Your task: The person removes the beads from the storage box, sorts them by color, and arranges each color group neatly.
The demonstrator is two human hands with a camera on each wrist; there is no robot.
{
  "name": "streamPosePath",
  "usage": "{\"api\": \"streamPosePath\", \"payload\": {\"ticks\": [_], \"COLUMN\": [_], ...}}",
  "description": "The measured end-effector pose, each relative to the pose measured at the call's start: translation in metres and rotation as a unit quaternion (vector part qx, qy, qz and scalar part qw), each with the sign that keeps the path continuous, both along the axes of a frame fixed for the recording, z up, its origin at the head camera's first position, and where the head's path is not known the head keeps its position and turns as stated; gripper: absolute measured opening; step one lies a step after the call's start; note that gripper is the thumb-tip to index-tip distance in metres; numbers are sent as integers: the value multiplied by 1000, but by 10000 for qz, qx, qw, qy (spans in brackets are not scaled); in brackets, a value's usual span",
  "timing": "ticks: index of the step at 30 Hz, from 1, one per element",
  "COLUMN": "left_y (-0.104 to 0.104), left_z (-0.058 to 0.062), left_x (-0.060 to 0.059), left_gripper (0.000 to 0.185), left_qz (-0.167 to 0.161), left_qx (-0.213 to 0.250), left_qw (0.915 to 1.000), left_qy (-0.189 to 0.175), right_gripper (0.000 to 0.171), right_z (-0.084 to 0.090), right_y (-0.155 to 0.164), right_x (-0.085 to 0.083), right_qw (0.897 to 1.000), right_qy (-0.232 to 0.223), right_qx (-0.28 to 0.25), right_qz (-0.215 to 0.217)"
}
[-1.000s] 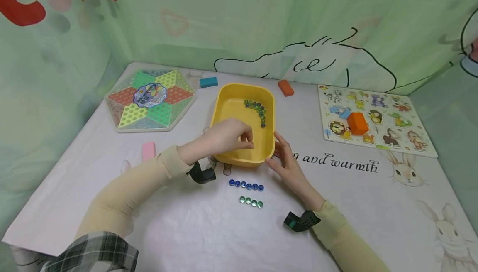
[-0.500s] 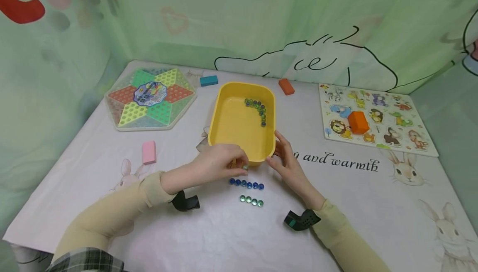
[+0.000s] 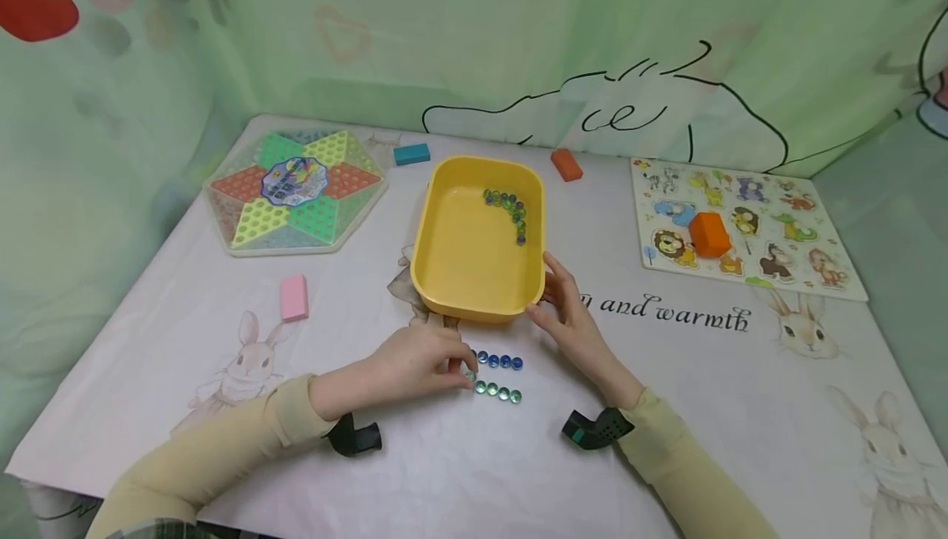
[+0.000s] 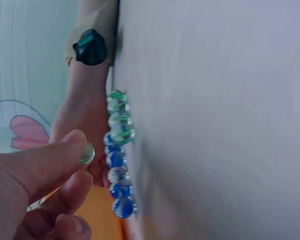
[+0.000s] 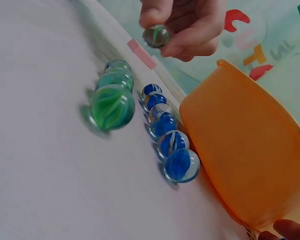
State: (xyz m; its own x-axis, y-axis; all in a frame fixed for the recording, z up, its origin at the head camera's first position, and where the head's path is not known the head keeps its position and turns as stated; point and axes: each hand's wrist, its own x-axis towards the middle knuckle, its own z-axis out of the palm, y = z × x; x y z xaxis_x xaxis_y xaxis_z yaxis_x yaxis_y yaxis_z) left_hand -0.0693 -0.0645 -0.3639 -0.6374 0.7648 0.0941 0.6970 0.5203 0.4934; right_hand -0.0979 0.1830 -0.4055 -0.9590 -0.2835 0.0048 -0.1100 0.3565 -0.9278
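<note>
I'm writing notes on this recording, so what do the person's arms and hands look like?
The left sleeve and right sleeve are long, plain, pale yellowish beige and cuffed. The left wrist camera and right wrist camera are black and angular, the right one with a small green patch. The left hand and right hand wear no gloves.

Glossy glass marbles [image 5: 164, 124], smooth plastic tub [image 5: 245, 145]
</note>
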Motion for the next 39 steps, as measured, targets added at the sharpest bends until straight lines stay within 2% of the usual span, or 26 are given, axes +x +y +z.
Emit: {"api": "streamPosePath", "payload": {"ticks": [6,12,25,31,35,39], "left_y": [2,5,6,5,4,6], "left_z": [-5,-9,-11,-5,6,19], "left_x": [3,4,6,3,-3,-12], "left_gripper": [11,14,17,21,20,18], "left_qz": [105,113,169,200,-60,-707], "left_qx": [-444,-656,-622,-585,-214,9], "left_qw": [9989,9977,9979,9980,9986,9937], "left_qy": [132,107,84,-110,-471,-870], "right_gripper": [74,74,75,74,74,73], "right_z": [3,3,4,4,4,3], "right_y": [-2,-2,-3,-2,-1,-1], "right_x": [0,-1,0,1,1,1], "right_qw": [10000,10000,9999,9999,10000,10000], "right_qy": [13,41,-78,-75,-48,-20], "right_qx": [12,39,57,59,34,55], "right_qz": [22,25,-38,-42,-25,-7]}}
